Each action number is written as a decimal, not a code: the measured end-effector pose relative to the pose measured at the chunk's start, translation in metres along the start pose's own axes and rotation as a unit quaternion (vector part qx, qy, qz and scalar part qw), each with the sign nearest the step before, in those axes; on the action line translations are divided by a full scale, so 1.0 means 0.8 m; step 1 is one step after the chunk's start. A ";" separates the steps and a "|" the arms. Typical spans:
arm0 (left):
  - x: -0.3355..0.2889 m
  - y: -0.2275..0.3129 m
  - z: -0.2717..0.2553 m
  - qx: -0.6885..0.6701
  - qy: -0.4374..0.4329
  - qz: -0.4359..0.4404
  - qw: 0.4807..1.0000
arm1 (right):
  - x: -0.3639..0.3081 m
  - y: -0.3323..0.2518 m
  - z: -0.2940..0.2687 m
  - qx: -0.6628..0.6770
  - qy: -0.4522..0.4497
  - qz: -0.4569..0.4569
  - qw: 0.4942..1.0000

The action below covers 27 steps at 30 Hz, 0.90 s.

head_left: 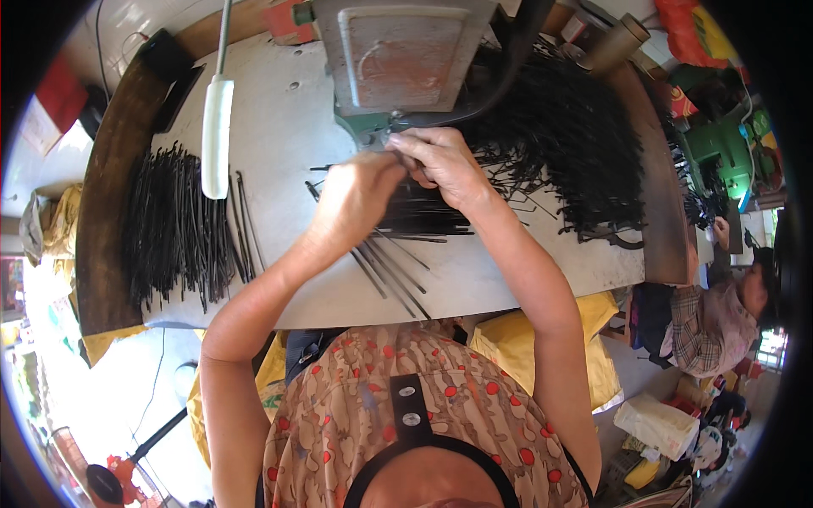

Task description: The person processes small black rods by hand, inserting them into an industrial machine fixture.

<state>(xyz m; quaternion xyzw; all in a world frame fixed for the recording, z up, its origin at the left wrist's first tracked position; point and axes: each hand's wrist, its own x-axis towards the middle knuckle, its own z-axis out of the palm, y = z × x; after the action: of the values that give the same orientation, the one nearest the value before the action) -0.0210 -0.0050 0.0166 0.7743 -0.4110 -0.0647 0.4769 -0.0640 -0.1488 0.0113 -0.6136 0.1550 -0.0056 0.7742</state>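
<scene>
My left hand [357,196] and my right hand [445,165] meet at the base of a grey and green press machine [398,59]. Both pinch thin black metal rods [415,216] just under the machine's head. A small bundle of these rods fans out below my hands toward the table's near edge. Which fingers hold which rod is hidden by the hands themselves.
A pile of straight black rods [178,224] lies at the left of the white table [288,127]. A larger tangled heap of black rods [567,144] fills the right. A white-handled lever [217,135] hangs at the left. Another person [720,313] sits at the far right.
</scene>
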 end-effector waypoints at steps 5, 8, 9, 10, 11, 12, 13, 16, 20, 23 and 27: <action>-0.047 0.006 -0.019 0.235 -0.039 -0.076 0.968 | -0.005 -0.005 -0.016 0.009 -0.007 0.011 1.000; -0.069 -0.025 -0.037 0.327 -0.062 -0.167 0.928 | -0.006 -0.004 -0.025 0.008 -0.004 0.019 1.000; -0.074 -0.031 -0.041 0.303 -0.045 -0.172 0.936 | -0.005 -0.003 -0.027 0.013 -0.003 0.019 1.000; -0.076 -0.035 -0.044 0.280 -0.029 -0.177 0.943 | -0.005 -0.002 -0.028 0.018 -0.002 0.018 1.000; -0.076 -0.037 -0.047 0.252 -0.023 -0.181 0.950 | -0.006 -0.001 -0.028 0.021 -0.003 0.015 1.000; -0.076 -0.040 -0.050 0.252 -0.023 -0.182 0.950 | -0.007 -0.001 -0.027 0.022 -0.004 0.016 1.000; -0.074 -0.043 -0.052 0.227 -0.026 -0.196 0.954 | -0.009 -0.002 -0.027 0.015 0.007 0.016 1.000; -0.074 -0.055 -0.057 0.174 -0.021 -0.226 0.958 | -0.014 -0.002 -0.031 0.016 0.021 0.011 1.000; -0.078 -0.064 -0.058 0.035 0.046 -0.259 0.964 | -0.020 0.000 -0.039 0.052 0.041 0.008 0.998; -0.075 -0.071 -0.066 0.065 0.052 -0.245 0.966 | -0.024 0.001 -0.041 0.058 0.049 -0.002 0.997; -0.070 -0.066 -0.073 -0.004 0.093 -0.307 0.947 | -0.027 0.000 -0.041 0.047 0.062 -0.013 0.997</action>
<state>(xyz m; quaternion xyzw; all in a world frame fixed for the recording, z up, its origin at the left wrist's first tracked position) 0.0014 0.0853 -0.0103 0.8636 -0.1070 -0.1369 0.4733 -0.0930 -0.1757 0.0098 -0.5771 0.1943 -0.0609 0.7909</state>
